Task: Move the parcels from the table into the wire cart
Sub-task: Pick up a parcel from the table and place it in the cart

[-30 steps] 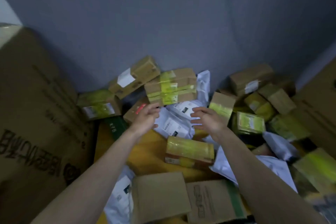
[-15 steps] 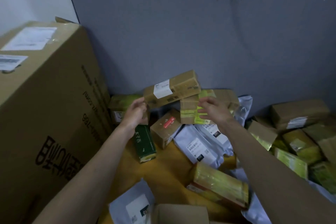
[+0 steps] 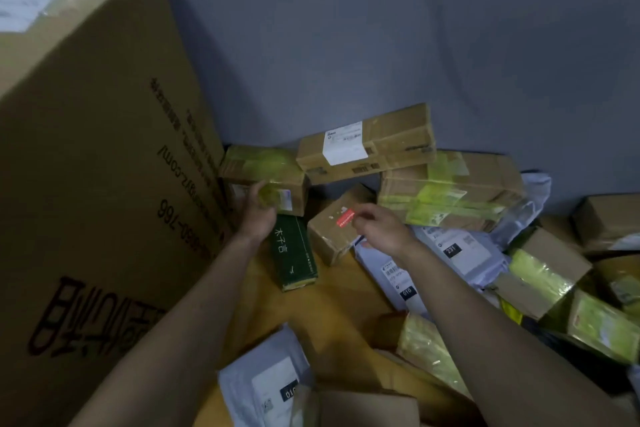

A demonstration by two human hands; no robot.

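Parcels lie heaped on the yellow table against a grey wall. My left hand reaches to the front of a yellow-taped box at the back left and touches it; its fingers are blurred. My right hand hovers with loosely curled fingers over a small brown box with a red sticker and holds nothing. A long box with a white label lies on top of the pile behind both hands. A dark green box sits between my forearms. The wire cart is out of view.
A very large printed carton fills the left side. A wide yellow-taped box and white mailer bags lie to the right, with several taped boxes beyond. Another white mailer and a brown flap lie at the near edge.
Both hands have dropped from the top of the pile: the left to the yellow-taped box, the right to above the red-sticker box. The view has moved closer and to the left.
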